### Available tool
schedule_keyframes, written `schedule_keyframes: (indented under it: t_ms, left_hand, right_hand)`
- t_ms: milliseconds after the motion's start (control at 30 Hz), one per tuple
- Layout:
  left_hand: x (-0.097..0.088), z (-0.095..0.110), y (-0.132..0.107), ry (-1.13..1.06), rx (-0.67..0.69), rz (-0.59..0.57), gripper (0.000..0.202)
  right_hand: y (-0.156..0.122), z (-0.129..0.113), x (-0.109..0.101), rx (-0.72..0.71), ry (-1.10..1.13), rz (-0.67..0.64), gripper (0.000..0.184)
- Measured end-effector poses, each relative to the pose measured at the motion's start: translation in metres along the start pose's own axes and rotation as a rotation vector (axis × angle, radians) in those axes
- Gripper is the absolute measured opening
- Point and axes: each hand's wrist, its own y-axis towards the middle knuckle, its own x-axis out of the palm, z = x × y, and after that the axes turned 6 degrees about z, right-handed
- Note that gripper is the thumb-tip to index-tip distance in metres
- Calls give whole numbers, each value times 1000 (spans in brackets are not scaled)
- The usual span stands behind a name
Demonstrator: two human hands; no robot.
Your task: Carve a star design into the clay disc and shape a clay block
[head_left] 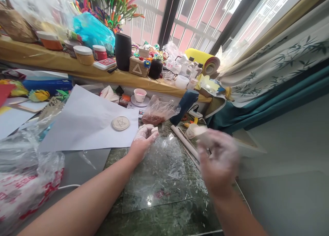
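My left hand (144,137), dusted white, is closed on a small pale piece of clay (154,130) above the far edge of a clear sheet (161,174). My right hand (221,157), also whitened and smeared by motion, is raised at the right with a pale lump of clay (202,131) between thumb and fingers. On a white paper (84,122) to the left lies a round clay disc (120,123) with a star scored into it. A rolling pin (184,141) and a thin stick (191,157) rest between the sheet and my right hand.
Beyond my left hand lie a clear bag of brown material (156,114), a dark blue cylinder (184,106) and a pink-filled cup (140,95). A paper cup (191,130) stands near the rolling pin. Jars, bottles and craft items crowd the ledge (102,73). Plastic bags (28,177) fill the left.
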Motion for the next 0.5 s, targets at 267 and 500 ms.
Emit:
schedule_keyframes:
  t_ms: [267, 500]
  left_hand:
    - [1, 7, -3, 46, -26, -50, 34]
    - [2, 13, -6, 28, -22, -52, 35]
  right_hand:
    - [-103, 18, 15, 123, -194, -478, 34]
    - [-95, -7, 54, 273, -213, -652, 48]
